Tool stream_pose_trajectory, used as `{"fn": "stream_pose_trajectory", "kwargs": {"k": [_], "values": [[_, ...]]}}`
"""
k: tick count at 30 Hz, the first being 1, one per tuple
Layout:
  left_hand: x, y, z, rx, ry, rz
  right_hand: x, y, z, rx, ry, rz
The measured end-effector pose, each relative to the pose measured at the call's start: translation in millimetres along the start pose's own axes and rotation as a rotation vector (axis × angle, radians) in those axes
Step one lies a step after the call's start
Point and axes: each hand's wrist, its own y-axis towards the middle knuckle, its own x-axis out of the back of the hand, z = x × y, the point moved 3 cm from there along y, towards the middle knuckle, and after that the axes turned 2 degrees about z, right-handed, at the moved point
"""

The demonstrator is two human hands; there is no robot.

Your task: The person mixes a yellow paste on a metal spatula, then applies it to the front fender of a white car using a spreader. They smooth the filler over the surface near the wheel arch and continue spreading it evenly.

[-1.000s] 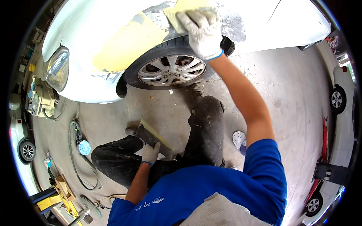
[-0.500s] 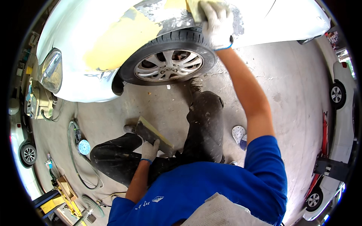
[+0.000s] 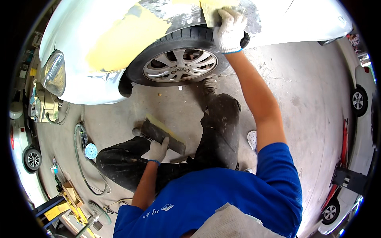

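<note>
My gloved right hand (image 3: 231, 33) is closed on a flat yellowish square piece (image 3: 210, 14), which lies against the white car fender (image 3: 158, 39) just above the wheel arch. Beneath the fingers the fender is patchy grey and black; a broad patch of yellow filler (image 3: 123, 43) covers the part left of the wheel. In my gloved left hand (image 3: 158, 150) is a dark flat board (image 3: 162, 135) with a yellowish edge, tilted over my lap between the knees. The left thumb lies along its face.
A car wheel (image 3: 180, 67) stands close in front of my knees. To the left, a sander with a light-blue disc (image 3: 91, 151) and its hose rest on the floor. A pale clog (image 3: 252, 139) lies by my right elbow. Other cars stand at both sides.
My right hand with the yellowish piece has moved slightly down toward the wheel arch, its elbow drawn a little inward. My left hand has raised the board slightly.
</note>
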Motion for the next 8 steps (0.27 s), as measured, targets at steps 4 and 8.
{"fn": "stream_pose_trajectory", "kwargs": {"k": [4, 8], "values": [[15.1, 38.4, -35.5, 0.006, -0.06, 0.022, 32.0, -28.2, 2.7, -0.052, 0.051, 0.25], [23.7, 97.2, -21.4, -0.065, -0.042, 0.057, 110.4, -67.5, -2.8, -0.219, 0.054, 0.311]]}}
